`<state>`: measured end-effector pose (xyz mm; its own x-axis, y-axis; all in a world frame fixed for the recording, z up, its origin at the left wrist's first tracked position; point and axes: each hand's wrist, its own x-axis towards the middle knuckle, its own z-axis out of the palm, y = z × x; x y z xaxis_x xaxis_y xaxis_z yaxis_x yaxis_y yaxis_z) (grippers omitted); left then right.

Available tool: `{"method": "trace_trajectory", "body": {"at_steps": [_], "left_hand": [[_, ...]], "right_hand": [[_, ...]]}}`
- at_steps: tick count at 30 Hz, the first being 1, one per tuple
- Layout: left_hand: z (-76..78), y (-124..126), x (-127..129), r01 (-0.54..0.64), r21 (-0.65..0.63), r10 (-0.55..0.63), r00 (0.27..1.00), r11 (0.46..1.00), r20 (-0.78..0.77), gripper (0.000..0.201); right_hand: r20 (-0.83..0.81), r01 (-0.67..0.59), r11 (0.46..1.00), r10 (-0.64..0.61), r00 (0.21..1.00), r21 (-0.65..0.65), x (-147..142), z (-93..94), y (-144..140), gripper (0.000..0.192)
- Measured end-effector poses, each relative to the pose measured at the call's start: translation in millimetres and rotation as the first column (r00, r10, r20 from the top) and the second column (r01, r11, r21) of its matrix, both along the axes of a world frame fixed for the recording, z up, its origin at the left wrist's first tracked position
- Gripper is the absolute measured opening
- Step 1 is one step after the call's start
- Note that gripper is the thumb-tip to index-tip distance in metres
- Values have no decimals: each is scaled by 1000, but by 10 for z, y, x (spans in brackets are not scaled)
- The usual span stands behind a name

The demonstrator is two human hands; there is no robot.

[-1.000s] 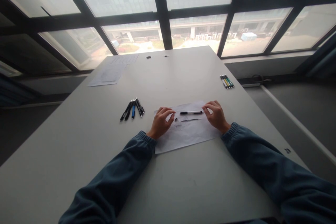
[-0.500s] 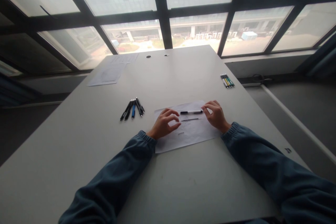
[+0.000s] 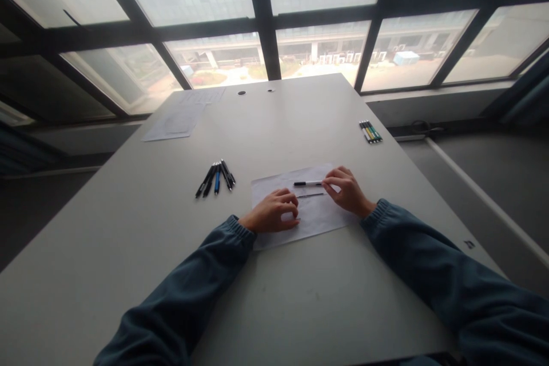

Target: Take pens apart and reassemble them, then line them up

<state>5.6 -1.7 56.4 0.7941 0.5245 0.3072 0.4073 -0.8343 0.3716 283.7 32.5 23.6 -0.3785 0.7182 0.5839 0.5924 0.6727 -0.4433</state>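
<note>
On a white sheet of paper (image 3: 315, 223) lies a pen (image 3: 307, 183) with a black end and a pale barrel. Its right end is covered by the closed fingertips of my right hand (image 3: 345, 191). A thin dark pen refill (image 3: 311, 195) lies just below the pen, apart from it. My left hand (image 3: 272, 211) rests over the left part of the paper, fingers curved and thumb apart from them. A tiny part (image 3: 299, 219) shows by the left thumb and is mostly hidden, too small to make out.
Several dark pens and a blue one (image 3: 217, 180) lie fanned out to the left on the white table (image 3: 266, 309). A row of pens with coloured barrels (image 3: 370, 132) lies near the right edge. Printed papers (image 3: 171, 123) are at the far left, before the windows.
My right hand has shifted left, and its fingers now cover the pen's right end. The left hand has lowered slightly toward the tiny part, covering most of it.
</note>
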Motion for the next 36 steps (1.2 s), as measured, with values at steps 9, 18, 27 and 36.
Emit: {"method": "trace_trajectory", "body": {"at_steps": [9, 18, 27, 36], "left_hand": [[-79, 36, -17, -42, -35, 42, 999, 999, 13, 16], [-254, 148, -73, -354, 8, 333, 888, 935, 316, 10], [-285, 147, -107, -423, -18, 402, 845, 906, 352, 12], [-255, 137, -71, -413, -12, 380, 827, 911, 415, 13]], "right_hand": [[211, -96, 995, 98, 973, -22, 7, -22, 15, 9], [258, -138, 989, 144, 955, -43, 12, -42, 15, 3], [210, -110, 994, 113, 971, -28, -32, -4, 3, 11], [106, -114, 993, 111, 988, 16, -52, 16, -29, 20]]}}
